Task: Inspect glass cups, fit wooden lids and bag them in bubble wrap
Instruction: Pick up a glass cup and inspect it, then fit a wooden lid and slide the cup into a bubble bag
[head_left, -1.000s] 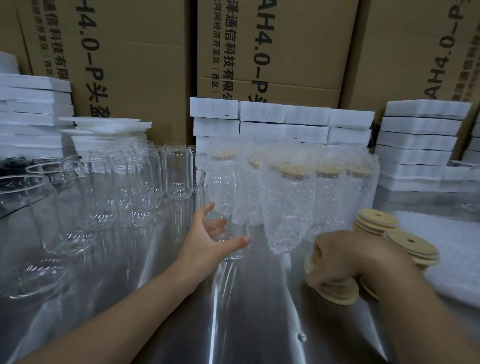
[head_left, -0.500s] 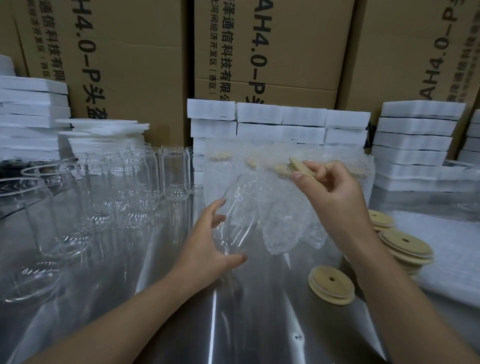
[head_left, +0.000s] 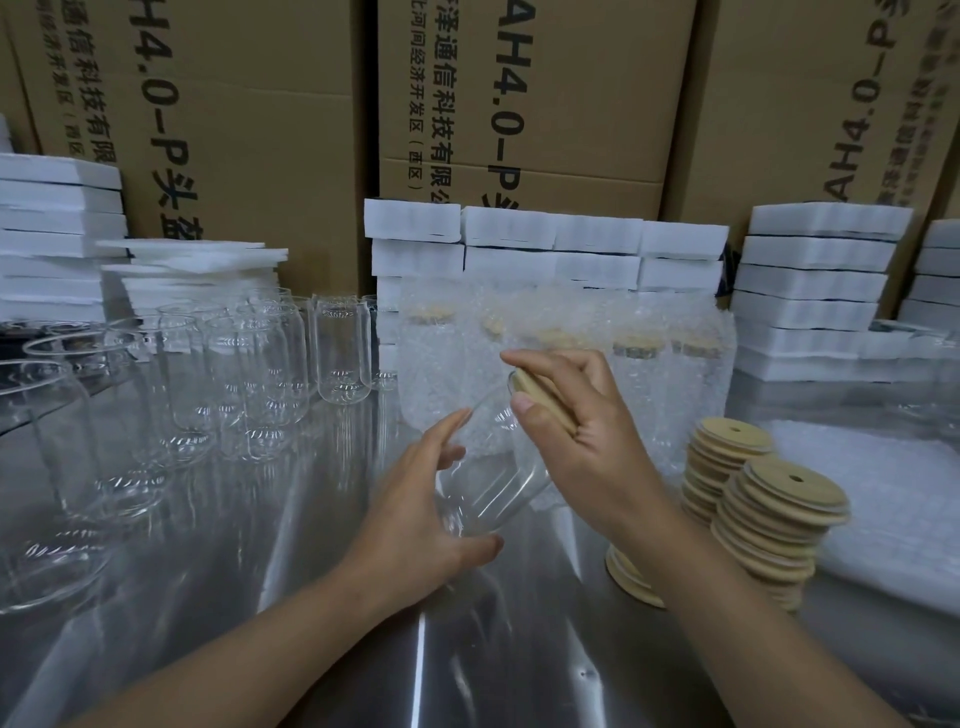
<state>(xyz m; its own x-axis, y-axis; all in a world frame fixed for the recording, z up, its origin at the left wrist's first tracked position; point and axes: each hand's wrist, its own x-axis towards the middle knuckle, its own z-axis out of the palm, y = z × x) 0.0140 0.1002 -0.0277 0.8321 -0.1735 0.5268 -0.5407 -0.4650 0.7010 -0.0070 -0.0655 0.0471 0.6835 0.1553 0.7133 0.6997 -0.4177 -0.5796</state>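
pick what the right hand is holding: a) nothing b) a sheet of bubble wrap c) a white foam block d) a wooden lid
d, the right hand pinches a wooden lid at the mouth of the tilted glass cup that the left hand holds.

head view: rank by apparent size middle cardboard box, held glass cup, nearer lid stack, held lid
1. middle cardboard box
2. held glass cup and nearer lid stack: too alike to rank
3. held lid, partly hidden
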